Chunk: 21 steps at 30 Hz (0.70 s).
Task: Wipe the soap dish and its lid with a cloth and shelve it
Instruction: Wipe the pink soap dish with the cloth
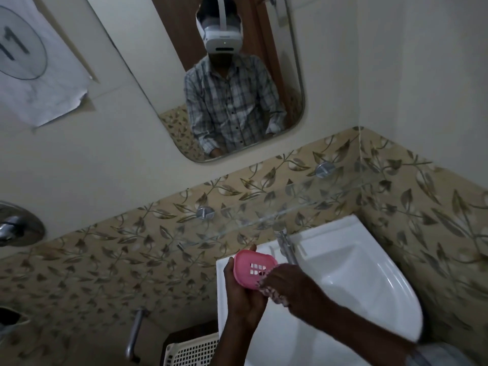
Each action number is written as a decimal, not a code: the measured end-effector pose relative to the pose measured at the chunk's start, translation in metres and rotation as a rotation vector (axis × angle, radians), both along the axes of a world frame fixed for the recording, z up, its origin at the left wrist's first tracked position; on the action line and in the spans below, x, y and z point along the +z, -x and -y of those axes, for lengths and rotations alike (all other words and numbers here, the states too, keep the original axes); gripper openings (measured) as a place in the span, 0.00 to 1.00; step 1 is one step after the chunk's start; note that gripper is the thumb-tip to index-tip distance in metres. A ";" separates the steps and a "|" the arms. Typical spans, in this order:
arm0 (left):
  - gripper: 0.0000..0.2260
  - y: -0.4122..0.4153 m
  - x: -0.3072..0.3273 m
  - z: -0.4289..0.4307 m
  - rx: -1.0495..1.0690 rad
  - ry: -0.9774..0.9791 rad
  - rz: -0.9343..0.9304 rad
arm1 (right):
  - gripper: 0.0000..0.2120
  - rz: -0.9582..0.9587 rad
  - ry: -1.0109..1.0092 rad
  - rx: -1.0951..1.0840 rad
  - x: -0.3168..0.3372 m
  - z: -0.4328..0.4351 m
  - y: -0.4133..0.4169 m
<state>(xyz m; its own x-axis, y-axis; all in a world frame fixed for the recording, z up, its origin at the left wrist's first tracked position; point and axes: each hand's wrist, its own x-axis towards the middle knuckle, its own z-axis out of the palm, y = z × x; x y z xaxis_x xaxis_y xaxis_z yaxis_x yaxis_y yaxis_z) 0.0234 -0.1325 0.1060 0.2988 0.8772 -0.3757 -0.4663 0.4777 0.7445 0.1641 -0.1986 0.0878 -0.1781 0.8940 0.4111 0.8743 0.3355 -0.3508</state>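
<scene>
Fingers (253, 247) grip pink soap dish (253, 269); right hand (289, 285) hides most cloth (272, 293).

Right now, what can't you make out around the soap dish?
Head view only:
- Lid: not visible; the pink soap dish may be either part.
- Cloth: mostly hidden under the right hand.
- Dish's underside: covered by the left hand.
- Glass shelf: transparent, edges faint.

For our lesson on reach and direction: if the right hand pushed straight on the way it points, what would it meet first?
Most likely the pink soap dish: the right hand presses a cloth against its edge, while the left hand holds it.
</scene>
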 end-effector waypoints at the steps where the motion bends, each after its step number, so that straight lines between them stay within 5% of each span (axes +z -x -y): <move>1: 0.36 0.001 0.001 -0.002 0.000 0.008 0.000 | 0.24 -0.005 -0.019 0.053 0.004 0.002 -0.018; 4: 0.36 -0.003 0.002 -0.006 0.034 -0.019 -0.011 | 0.21 -0.125 0.125 0.059 0.019 0.002 -0.014; 7: 0.32 -0.012 -0.001 0.002 0.020 -0.137 -0.017 | 0.16 -0.570 0.222 -0.093 0.035 0.002 0.025; 9: 0.27 -0.013 -0.009 0.011 -0.062 -0.192 0.051 | 0.09 -0.994 0.409 -0.199 0.053 -0.004 0.039; 12: 0.25 -0.012 -0.014 0.015 -0.056 -0.219 0.032 | 0.16 -1.920 0.642 -0.292 0.086 -0.021 0.025; 13: 0.25 -0.011 -0.013 0.014 -0.024 -0.241 0.029 | 0.16 -2.060 0.647 -0.342 0.090 -0.020 0.018; 14: 0.24 -0.011 -0.010 0.012 0.017 -0.246 0.029 | 0.15 -2.003 0.620 -0.419 0.090 -0.019 0.011; 18: 0.21 -0.004 -0.002 0.003 0.080 -0.176 0.112 | 0.11 -1.147 0.365 -0.549 0.066 -0.005 -0.013; 21: 0.23 -0.010 -0.004 0.011 0.035 -0.182 0.062 | 0.09 -0.839 0.421 -0.476 0.047 -0.003 -0.003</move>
<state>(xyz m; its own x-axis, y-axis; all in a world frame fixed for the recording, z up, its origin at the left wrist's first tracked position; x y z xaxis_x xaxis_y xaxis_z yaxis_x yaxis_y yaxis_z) 0.0331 -0.1439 0.1021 0.2842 0.9393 -0.1922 -0.5278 0.3206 0.7865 0.1674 -0.1960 0.1353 0.4272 0.8962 -0.1201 0.3063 -0.2684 -0.9133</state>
